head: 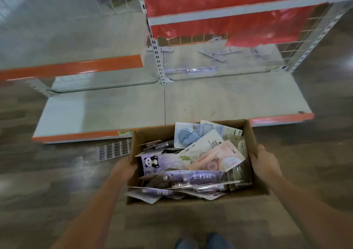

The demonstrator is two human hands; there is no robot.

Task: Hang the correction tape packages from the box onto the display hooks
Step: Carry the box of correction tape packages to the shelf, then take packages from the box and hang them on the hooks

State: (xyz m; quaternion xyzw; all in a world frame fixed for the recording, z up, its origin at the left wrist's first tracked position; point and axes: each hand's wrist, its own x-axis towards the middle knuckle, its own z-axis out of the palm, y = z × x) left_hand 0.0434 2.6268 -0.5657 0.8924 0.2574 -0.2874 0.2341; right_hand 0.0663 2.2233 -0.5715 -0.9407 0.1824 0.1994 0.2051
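Box [193,134] of correction tape packages [202,159] gripped between left hand [124,169] and right hand [264,162], fingers curled on side walls.

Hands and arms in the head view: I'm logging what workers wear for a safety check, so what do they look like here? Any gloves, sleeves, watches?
Both the left hand and the right hand are bare, with no gloves. The forearms are uncovered as far as the frame shows; no sleeves come into view. No watch, ring or bracelet is visible, though motion blur softens fine detail.
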